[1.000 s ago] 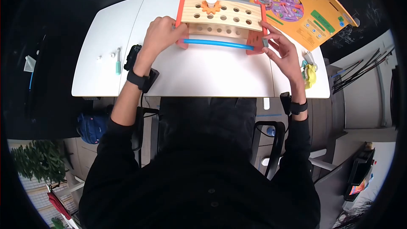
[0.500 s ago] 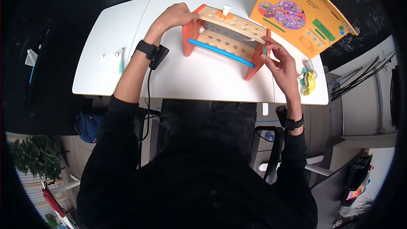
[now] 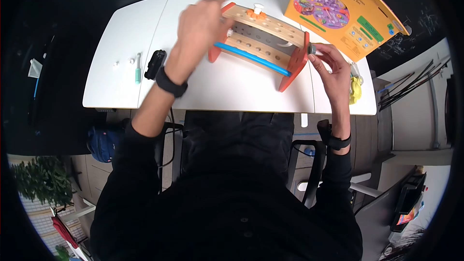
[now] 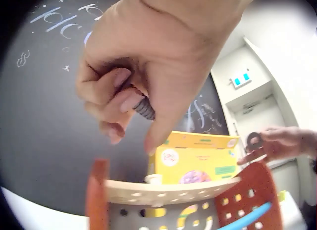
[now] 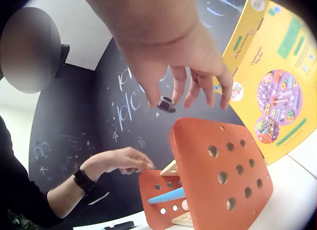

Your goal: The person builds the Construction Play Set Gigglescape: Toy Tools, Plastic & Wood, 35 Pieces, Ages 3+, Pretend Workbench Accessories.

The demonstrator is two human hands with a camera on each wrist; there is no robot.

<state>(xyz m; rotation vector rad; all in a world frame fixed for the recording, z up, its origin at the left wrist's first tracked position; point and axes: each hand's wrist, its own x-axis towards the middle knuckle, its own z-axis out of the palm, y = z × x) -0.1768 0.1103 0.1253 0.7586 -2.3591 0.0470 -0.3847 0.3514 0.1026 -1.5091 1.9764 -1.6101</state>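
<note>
A toy workbench with perforated wooden shelves (image 3: 275, 28), red end panels (image 5: 218, 160) and a blue rod (image 3: 251, 58) stands on the white table. My left hand (image 3: 203, 24), blurred in the head view, hovers at the bench's left end. Its curled fingers hold a grey ridged screw (image 4: 144, 109), most of which is hidden in the hand. Beside the right end panel, my right hand (image 3: 334, 70) pinches a grey nut (image 5: 167, 104) between thumb and fingertip. An orange gear (image 3: 255, 15) with a white peg (image 3: 258, 7) through it sits on the top shelf.
Behind the bench to the right stands a yellow play set box (image 3: 343, 14). A teal-handled screwdriver (image 3: 137, 73), small white pieces and a black device (image 3: 155, 64) lie at the left. Yellow pieces (image 3: 355, 90) lie near the right edge.
The bench has turned at an angle and tipped, its left end farther back. My left hand has come off the left panel; my right hand has drawn away from the right panel with the nut.
</note>
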